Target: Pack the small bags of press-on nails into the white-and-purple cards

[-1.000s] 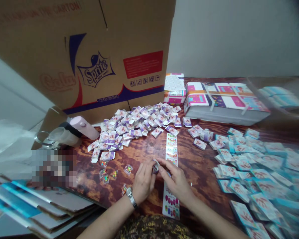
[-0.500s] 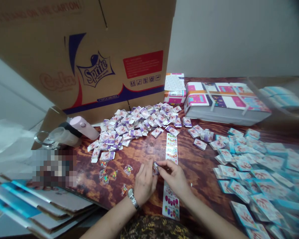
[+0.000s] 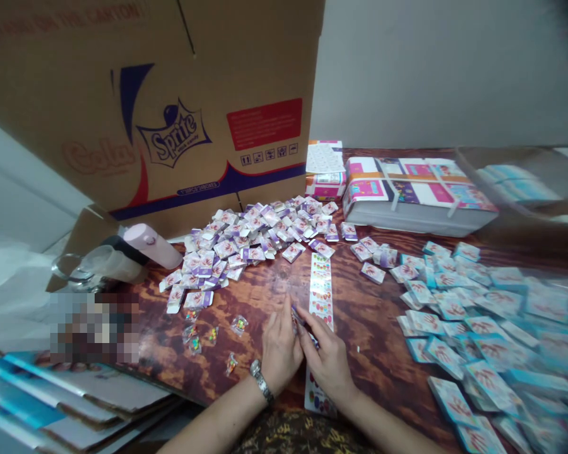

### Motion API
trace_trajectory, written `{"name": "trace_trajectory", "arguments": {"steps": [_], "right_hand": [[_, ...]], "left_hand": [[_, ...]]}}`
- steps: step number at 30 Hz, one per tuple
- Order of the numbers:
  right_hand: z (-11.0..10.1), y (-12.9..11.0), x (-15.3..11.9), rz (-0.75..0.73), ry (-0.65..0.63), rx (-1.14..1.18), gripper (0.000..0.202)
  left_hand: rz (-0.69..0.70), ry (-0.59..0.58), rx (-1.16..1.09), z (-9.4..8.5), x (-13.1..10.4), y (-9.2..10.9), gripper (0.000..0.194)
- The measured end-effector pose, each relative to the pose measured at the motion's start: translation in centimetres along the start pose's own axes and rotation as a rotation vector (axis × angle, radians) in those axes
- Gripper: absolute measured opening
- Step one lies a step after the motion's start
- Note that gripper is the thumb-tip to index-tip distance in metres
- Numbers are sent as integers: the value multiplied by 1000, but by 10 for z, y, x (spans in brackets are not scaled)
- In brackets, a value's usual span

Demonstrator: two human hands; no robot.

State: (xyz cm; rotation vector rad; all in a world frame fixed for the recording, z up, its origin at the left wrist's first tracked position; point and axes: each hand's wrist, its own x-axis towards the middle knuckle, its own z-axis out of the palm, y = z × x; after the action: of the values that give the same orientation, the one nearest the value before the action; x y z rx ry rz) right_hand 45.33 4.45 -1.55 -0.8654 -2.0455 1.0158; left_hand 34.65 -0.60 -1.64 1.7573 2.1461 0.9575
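My left hand (image 3: 281, 350), with a metal watch (image 3: 261, 380) on its wrist, is closed around one side of a small purple-edged box (image 3: 294, 315). My right hand (image 3: 327, 358) grips the other side, and the fingers of both hands hide most of the box. Under my right hand runs a long sticker strip (image 3: 320, 287) printed with rows of colourful round pictures. Several small clear candy packets (image 3: 213, 334) lie on the table left of my left hand. A heap of small white-and-purple boxes (image 3: 260, 230) lies beyond my hands, many with flaps up.
Many blue-edged boxes (image 3: 454, 309) spread over the right side. A large carton (image 3: 265, 69) stands at the back left, near a pink bottle (image 3: 152, 246). Strapped printed stacks (image 3: 421, 214) sit at the back. Flattened cartons (image 3: 76, 391) lean at lower left.
My right hand has turned and closed further over the box, its fingers now pressed along it against my left hand. The whole view has shifted slightly.
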Motion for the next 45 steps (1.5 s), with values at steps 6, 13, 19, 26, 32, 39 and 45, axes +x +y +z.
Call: {"name": "trace_trajectory", "arguments": {"steps": [6,13,19,26,32,39,45], "right_hand": [[-89,49,22,221,52,-76,29],[-133,102,48,-153,-24,-870,42],[-63,113,42,-278,-529,-755,65],[-61,114,31,-273,-471,-711,46],[-75,72,35,-277,-479,-550,25],[-84,64,46,-292,-539,-584,46],[-62,109,19,-286,-471,-659,41]], "left_hand": [[153,-282,-6,11,-6,-2,70],[293,-449,197,42,-28,-21,54],[322,-450,238,42,-28,-26,58],[325,-426,222,44,-31,-28,66],[232,-354,56,27,-14,-21,71],[129,-184,-150,13,17,-20,66],[106,-245,-162,22,4,-25,64]]}}
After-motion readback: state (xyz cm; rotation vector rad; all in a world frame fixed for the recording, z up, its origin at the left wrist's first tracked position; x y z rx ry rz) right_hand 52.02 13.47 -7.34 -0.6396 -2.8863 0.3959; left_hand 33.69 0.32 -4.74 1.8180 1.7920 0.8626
